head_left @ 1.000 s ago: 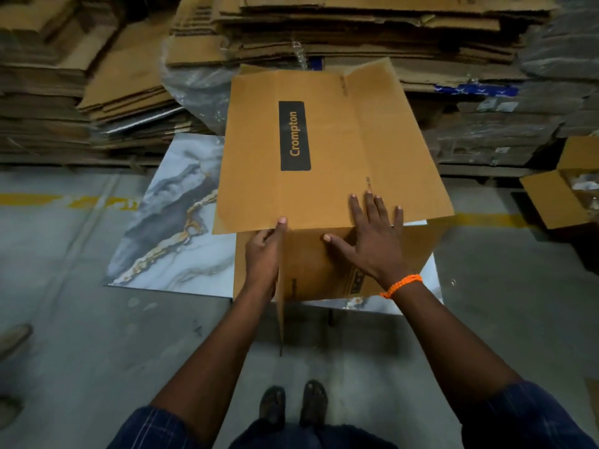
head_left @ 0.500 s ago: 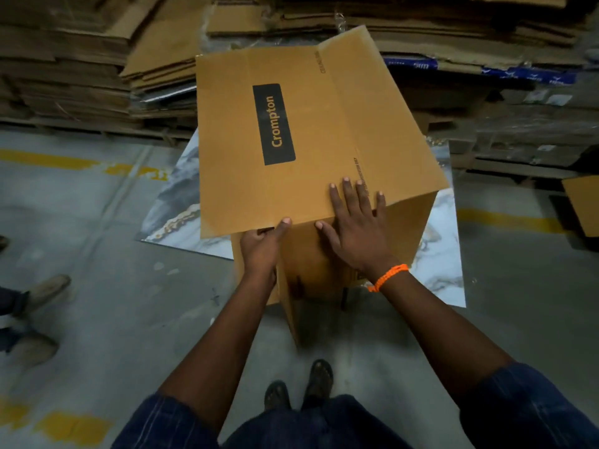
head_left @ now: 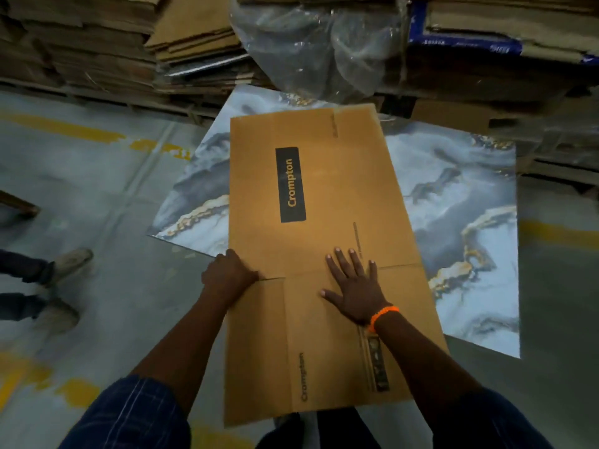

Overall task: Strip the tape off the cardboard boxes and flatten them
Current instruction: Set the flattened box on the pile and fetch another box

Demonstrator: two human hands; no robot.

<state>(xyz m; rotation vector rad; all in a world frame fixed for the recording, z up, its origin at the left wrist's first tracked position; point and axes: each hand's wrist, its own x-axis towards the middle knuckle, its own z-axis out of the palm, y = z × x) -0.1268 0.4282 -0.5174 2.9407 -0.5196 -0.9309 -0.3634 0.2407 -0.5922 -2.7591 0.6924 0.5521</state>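
— Both hands on the cardboard box (head_left: 324, 196)?
— Yes: right hand (head_left: 355, 288) presses it with straight fingers, left hand (head_left: 228, 270) grips its left edge; it lies flat, long axis running forward from both

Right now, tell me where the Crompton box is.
Head view, centre: the box lies flattened over the marble board, left hand holding its left edge, right hand pressed flat on top.

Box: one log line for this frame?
box flattened, over tile | left hand grips left edge | right hand presses flat
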